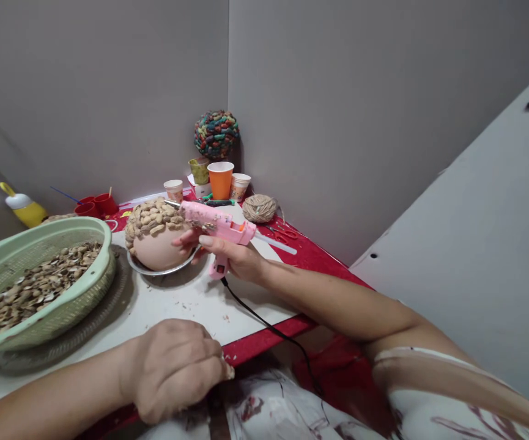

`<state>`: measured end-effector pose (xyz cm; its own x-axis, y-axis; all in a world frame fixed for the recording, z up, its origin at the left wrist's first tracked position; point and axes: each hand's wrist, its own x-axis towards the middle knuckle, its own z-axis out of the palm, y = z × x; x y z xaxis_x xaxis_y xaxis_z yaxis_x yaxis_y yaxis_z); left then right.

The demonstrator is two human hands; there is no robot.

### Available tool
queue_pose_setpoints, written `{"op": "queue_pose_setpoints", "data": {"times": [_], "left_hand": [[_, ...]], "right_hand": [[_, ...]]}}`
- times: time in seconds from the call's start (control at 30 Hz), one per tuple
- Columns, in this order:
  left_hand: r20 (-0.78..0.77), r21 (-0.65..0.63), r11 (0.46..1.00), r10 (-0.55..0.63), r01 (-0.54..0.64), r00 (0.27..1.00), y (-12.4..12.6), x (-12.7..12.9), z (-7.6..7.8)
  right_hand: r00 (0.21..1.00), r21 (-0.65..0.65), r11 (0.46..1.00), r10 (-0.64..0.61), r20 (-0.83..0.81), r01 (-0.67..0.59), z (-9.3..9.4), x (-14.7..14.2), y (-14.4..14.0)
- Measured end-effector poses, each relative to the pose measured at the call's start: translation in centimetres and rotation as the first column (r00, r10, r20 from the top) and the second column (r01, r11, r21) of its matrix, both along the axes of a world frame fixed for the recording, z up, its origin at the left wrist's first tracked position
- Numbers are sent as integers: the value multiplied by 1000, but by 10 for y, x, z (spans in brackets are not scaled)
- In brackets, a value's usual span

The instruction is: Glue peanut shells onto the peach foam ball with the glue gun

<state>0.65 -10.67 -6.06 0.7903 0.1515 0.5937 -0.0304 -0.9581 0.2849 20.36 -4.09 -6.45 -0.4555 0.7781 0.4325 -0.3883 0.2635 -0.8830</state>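
Note:
My right hand (236, 255) is wrapped round a pink hot glue gun (213, 221), its nozzle pointing left and a clear glue stick jutting from the back. The nozzle tip is in front of the upper edge of a ball (161, 244), which rests in a shallow metal dish (154, 272). Peanut shells (158, 214) cover the ball's top; its lower part is bare and pinkish. Near the table's front edge, my left hand (179, 366) is closed, with a small pale bit of peanut shell (230, 371) showing at its fingertips. Most of its fingers are hidden.
A green basket (103, 269) of peanut shells stands at left. Behind are an orange cup (221, 183), paper cups, red cups (103, 205), a twine ball (258, 208), red-handled scissors (285, 233) and a multicoloured ball (217, 134). The gun's black cord (264, 321) drops over the edge.

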Motion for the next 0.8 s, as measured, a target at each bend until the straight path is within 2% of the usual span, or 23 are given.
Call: {"op": "queue_pose_setpoints", "data": {"times": [0.07, 0.1, 0.17, 0.23, 0.33, 0.43, 0.57, 0.67, 0.8], "left_hand": [[-42, -44, 997, 65, -67, 997, -1, 2, 4], [-11, -77, 988, 134, -134, 991, -1, 1, 6], [133, -170, 945, 303, -280, 944, 3, -3, 5], [266, -278, 899, 410, -337, 872, 7, -7, 1], [373, -410, 859, 465, -308, 803, 12, -8, -5], [435, -490, 814, 538, -312, 722, 15, -2, -3], [455, -658, 709, 643, -254, 616, 19, 6, 3], [425, -746, 633, 691, -207, 585, 25, 7, 3], [349, -779, 579, 719, -241, 601, 31, 2, -3]], "right_hand": [[1000, 21, 1000, -2, -2, 2, 0, -1, 2], [1000, 33, 999, 10, 0, -10, -1, -1, 2], [1000, 42, 999, 30, 7, -30, -2, -1, 0], [998, 41, 998, 49, 31, -51, -3, -2, -3], [996, 28, 997, 75, 46, -76, -4, -3, -5], [996, 17, 997, 78, 33, -78, -3, -2, -7], [997, -10, 998, 61, 42, -61, 0, -1, -11], [997, 4, 997, 77, 24, -77, 2, 0, -13], [996, 38, 995, 90, 28, -91, 1, 2, -13]]}}
